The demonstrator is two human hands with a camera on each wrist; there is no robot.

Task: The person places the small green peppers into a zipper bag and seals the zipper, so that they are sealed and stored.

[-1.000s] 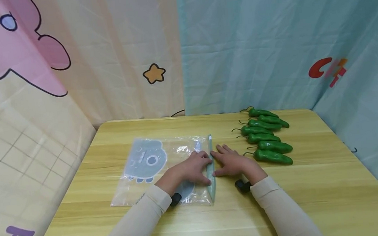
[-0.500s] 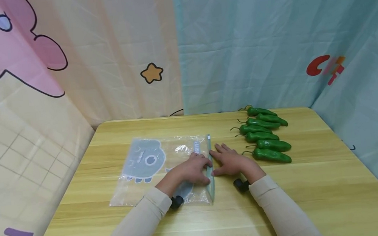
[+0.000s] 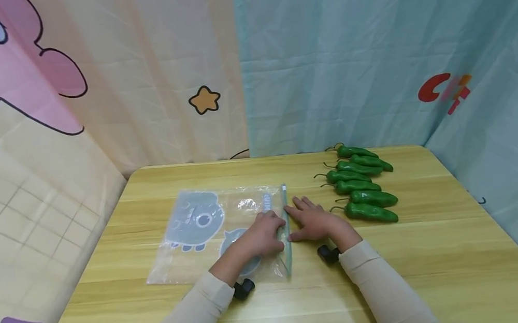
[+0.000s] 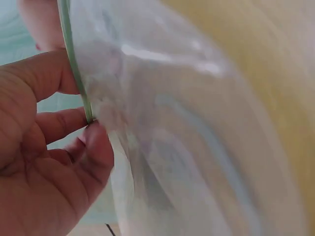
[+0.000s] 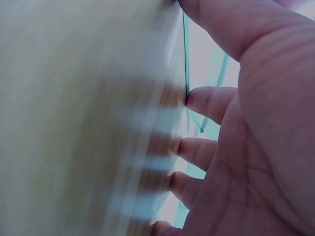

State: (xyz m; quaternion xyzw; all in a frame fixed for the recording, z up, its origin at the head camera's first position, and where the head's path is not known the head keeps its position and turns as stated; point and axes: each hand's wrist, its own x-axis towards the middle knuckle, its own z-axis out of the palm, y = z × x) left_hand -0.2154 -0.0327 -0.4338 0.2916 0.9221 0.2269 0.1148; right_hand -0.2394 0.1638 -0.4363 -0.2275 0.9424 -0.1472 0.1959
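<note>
A clear zip bag (image 3: 240,207) printed with pale blue-grey cartoon figures lies flat on the table, its green-edged mouth on the right. My left hand (image 3: 263,235) is over the bag near that mouth. In the left wrist view, the left thumb and fingers (image 4: 51,123) pinch the film at the green edge (image 4: 74,66). Across the strip, my right hand (image 3: 313,221) rests with spread fingers, thumb and index fingertip right at the bag's edge. In the right wrist view, the right hand's fingertips (image 5: 197,101) meet the table surface beside the thin green edge.
Several green peppers (image 3: 371,212) lie in a column right of the bag, stems pointing left, close beyond the right hand. The wooden table (image 3: 436,248) has printed curtains (image 3: 324,61) along its back and sides.
My left hand has drawn slightly left from the green strip, showing more of the mouth's edge. The right hand keeps its place beside the strip. The head view has shifted a little.
</note>
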